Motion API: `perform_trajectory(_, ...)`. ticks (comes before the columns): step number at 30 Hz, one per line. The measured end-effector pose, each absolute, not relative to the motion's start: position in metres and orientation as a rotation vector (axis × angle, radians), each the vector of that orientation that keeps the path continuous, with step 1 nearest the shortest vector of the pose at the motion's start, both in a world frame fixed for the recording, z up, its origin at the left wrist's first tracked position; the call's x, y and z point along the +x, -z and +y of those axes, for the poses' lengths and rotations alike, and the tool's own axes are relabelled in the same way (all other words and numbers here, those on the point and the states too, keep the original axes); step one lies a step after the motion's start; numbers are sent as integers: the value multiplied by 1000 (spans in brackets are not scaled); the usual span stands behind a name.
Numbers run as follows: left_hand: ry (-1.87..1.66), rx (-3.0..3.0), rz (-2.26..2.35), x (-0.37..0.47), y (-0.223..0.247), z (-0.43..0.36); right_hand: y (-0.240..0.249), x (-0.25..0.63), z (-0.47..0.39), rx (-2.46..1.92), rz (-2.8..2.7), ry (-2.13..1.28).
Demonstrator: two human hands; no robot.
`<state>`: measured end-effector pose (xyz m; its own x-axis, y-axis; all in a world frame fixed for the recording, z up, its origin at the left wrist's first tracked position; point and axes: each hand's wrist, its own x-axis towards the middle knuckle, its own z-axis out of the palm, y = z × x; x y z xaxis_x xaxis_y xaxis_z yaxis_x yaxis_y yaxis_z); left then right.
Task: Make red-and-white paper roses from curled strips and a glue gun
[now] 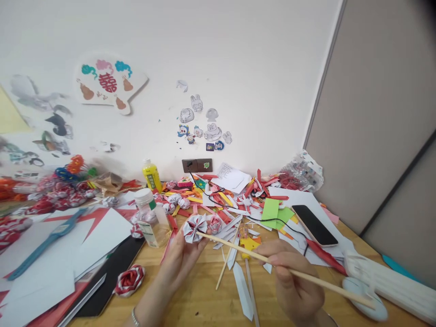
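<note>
My left hand point(185, 259) is closed on a folded paper flower point(195, 228), white with dark red in its creases. Its pleated side faces me. In my right hand point(294, 277) I grip a long wooden chopstick point(238, 249), whose tip meets the middle of the flower. Whether the tip goes into the paper I cannot tell. Just behind the flower is a small pink paper rose point(215, 223). A second chopstick point(225, 268) lies on the table between my hands. A red and white paper rose point(129, 280) rests left of my left forearm.
Loose paper strips point(243, 290) and scraps litter the wooden table. A clear jar point(150, 222), a yellow bottle point(151, 175) and a blue watch point(51, 240) are leftward. At right lie a phone point(314, 225), a mouse point(364, 297), a white keyboard point(395, 284) and a black cable point(272, 220).
</note>
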<state>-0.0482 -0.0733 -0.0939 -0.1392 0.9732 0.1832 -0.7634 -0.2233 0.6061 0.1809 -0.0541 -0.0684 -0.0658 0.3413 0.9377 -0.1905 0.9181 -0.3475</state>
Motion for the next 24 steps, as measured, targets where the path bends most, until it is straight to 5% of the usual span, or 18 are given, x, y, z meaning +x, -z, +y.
perform_trajectory(11,-1628,581,411,-43,86,-84,70,169,-52,-270,-1234,-757)
perform_trajectory(19,-1658,589,448,-43,86,-85,68,177,-46,-257,-1324,-691)
perform_trajectory(24,-1717,637,462,-44,90,-79,60,189,-53,-114,-1712,-355)
